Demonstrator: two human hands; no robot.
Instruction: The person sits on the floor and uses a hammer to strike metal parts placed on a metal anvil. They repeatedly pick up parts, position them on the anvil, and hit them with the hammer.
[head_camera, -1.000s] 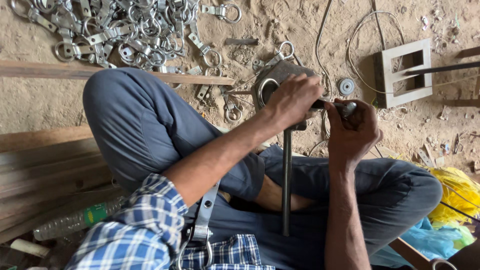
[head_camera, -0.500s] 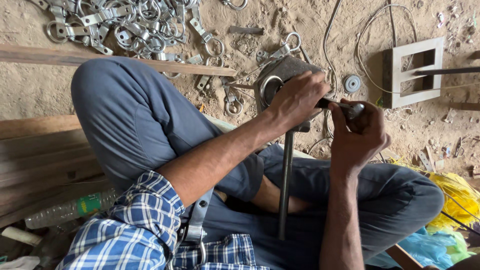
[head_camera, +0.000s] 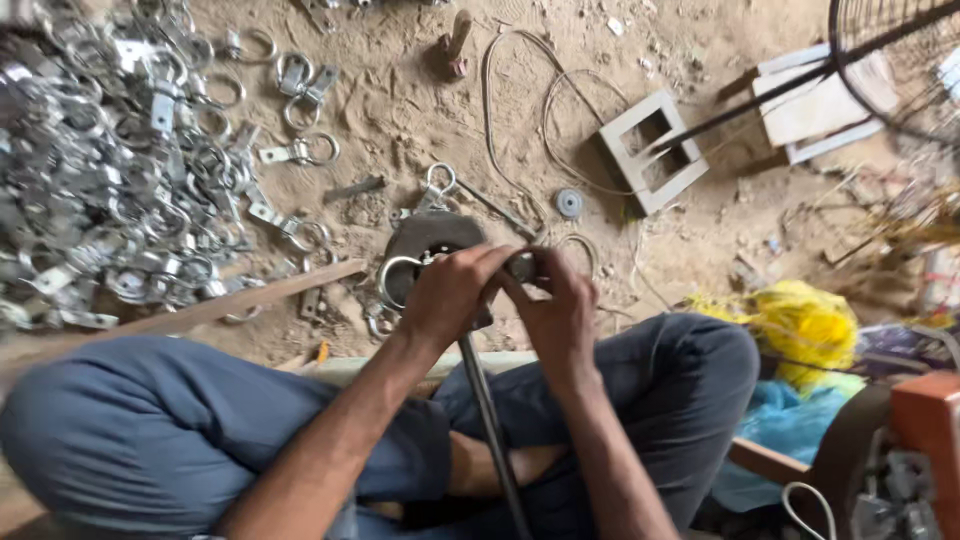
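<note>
I sit cross-legged on sandy ground. My left hand (head_camera: 452, 292) is closed over a silver ring clamp (head_camera: 392, 281), pressed against a round dark metal block (head_camera: 428, 236). A long steel rod (head_camera: 492, 425) runs from under this hand down between my legs. My right hand (head_camera: 556, 302) sits right beside it, fingertips pinched on a small dark metal piece (head_camera: 521, 265) at the top of the rod. The two hands touch. What lies under the palms is hidden.
A big pile of silver ring clamps (head_camera: 110, 190) lies at the left, with a wooden strip (head_camera: 210, 310) by my knee. A white frame (head_camera: 650, 150), a washer (head_camera: 569, 203) and wire loops (head_camera: 520, 110) lie ahead. Yellow (head_camera: 805, 322) and blue (head_camera: 785, 420) bags are at right.
My head has tilted, so the view shifted and the pile now sits at left. My right hand has closed in against the left at the top of the rod.
</note>
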